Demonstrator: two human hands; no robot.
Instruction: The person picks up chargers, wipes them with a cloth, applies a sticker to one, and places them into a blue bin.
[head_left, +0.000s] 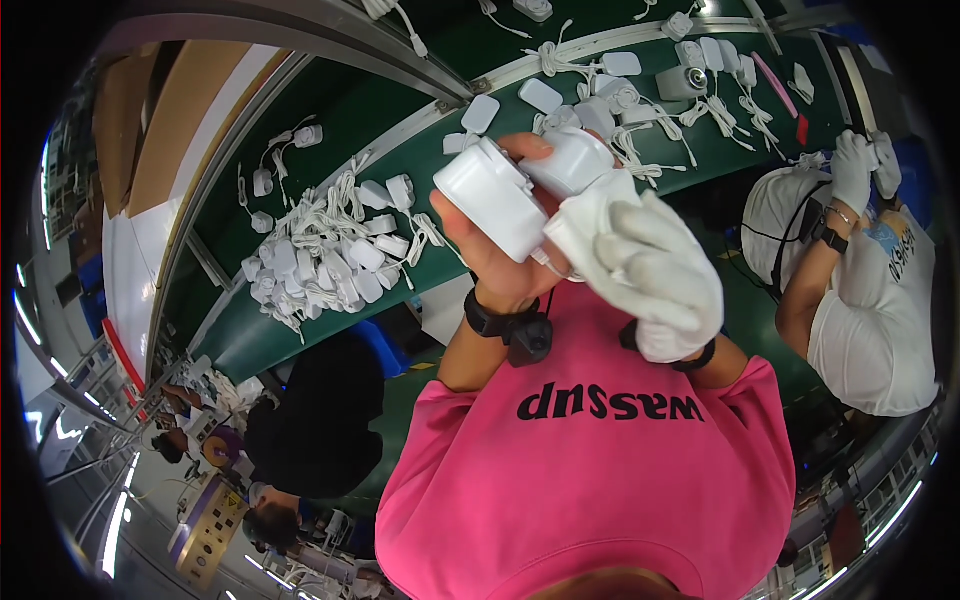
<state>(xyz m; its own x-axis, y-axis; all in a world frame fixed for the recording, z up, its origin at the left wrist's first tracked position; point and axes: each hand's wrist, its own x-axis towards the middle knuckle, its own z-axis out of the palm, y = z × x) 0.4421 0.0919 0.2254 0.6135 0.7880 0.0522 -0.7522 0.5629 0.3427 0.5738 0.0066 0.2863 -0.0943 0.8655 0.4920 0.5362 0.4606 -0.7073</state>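
Note:
My left hand [478, 258], bare, is wrapped round a white power adapter [492, 198] held up close to the camera. Against that adapter's upper right side sits a second white power adapter [568, 160], with fingertips of the left hand behind it. My right hand [650, 265], in a white glove, is closed with its fingertips at the second adapter's lower edge. A short piece of white cable shows below the first adapter, by the left palm. Each wrist wears a black strap; a small black device [530, 338] is on the left one.
A green conveyor belt [440, 270] runs across in front of me. A big heap of white adapters with bundled cables [325, 255] lies at left, and more adapters [620, 95] lie beyond my hands. At right a co-worker in white gloves [852, 172] works; another person in black [315, 420] is at left.

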